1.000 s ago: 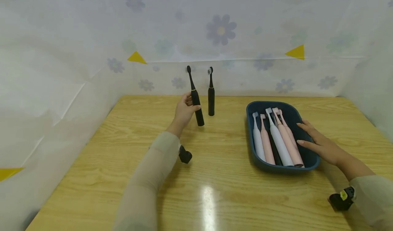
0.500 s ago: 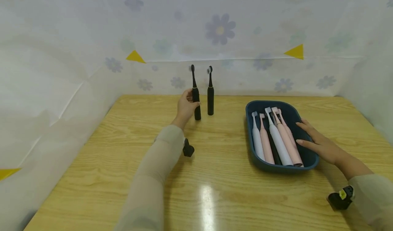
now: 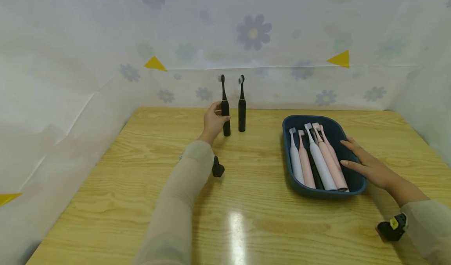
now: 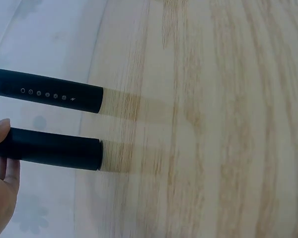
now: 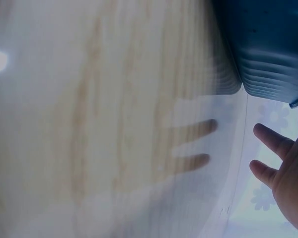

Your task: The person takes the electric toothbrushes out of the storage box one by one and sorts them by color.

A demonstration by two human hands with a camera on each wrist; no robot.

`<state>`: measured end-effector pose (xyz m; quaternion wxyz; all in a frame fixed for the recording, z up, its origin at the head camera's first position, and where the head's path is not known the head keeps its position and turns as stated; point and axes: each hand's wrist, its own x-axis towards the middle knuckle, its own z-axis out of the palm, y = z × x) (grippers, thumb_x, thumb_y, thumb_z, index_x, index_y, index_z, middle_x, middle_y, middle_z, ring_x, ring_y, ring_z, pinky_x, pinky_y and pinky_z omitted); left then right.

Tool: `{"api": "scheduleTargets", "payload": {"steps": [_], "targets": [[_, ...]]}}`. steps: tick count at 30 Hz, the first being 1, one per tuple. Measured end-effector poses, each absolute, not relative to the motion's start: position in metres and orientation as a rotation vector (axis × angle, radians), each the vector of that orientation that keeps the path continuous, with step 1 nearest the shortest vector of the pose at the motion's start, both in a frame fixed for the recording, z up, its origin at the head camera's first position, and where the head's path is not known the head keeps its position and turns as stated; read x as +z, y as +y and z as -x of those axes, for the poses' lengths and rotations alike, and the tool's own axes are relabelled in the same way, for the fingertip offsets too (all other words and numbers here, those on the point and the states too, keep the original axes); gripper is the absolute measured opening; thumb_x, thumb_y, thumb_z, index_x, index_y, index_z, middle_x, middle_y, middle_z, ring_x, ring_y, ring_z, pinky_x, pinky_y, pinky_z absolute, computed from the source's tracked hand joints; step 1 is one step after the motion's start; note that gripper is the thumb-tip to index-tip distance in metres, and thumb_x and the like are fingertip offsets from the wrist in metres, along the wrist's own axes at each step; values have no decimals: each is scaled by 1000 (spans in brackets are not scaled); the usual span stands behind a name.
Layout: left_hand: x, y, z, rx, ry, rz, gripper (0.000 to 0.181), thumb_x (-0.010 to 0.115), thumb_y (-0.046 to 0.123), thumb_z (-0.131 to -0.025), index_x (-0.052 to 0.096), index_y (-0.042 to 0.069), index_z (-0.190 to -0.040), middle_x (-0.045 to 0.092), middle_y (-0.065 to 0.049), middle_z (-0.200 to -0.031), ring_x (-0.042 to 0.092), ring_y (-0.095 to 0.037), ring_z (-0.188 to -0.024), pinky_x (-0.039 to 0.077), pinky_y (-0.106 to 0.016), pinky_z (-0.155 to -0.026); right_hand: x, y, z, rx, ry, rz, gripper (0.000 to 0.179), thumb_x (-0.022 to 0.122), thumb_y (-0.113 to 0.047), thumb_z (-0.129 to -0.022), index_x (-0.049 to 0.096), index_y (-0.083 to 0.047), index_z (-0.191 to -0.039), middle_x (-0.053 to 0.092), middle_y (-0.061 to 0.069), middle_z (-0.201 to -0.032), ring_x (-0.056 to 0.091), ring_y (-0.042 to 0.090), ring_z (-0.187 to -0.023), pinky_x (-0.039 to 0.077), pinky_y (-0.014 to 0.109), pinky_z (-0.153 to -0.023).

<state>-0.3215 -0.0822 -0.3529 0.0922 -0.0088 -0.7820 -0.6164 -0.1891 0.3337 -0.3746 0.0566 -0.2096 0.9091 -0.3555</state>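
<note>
Two black toothbrushes (image 3: 242, 114) side by side (left hand (image 3: 213, 121) grips one).

Sleeves (image 3: 172, 206) were pale beige, and black wrist cameras (image 3: 218, 169) jutted out, the right one bearing a yellow patch (image 3: 394, 223)!

High head view, facing forward and down, close wrist views, bin (image 3: 327, 195) shared by head and right wrist
</note>
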Motion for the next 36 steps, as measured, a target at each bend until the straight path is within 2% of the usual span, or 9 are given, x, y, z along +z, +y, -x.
{"api": "scheduleTargets", "payload": {"steps": [18, 28, 36], "targets": [[-354, -80, 324, -1751, -2342, 104, 46, 64, -6, -73, 50, 6, -115, 54, -8, -104, 50, -17, -97, 42, -20, -79, -372, 333, 188, -1073, 2758, 622, 64, 43, -17, -91, 2, -11, -140, -15, 10, -141, -10, 42, -123, 5, 69, -82], [-355, -81, 325, -1717, -2376, 95, 41, 63, -4, -75, 48, 3, -113, 53, -11, -106, 50, -19, -99, 42, -24, -81, -373, 331, 192, -1074, 2761, 629, 65, 44, -17, -90, 3, -10, -139, -15, 9, -141, -10, 40, -124, 5, 69, -82], [-358, -86, 319, -1710, -2402, 90, 52, 66, 6, -74, 43, 5, -121, 51, -10, -108, 47, -19, -100, 37, -25, -88, -375, 329, 192, -1075, 2754, 633, 65, 44, -18, -90, 3, -10, -139, -15, 11, -141, -10, 40, -123, 5, 69, -82]]}}
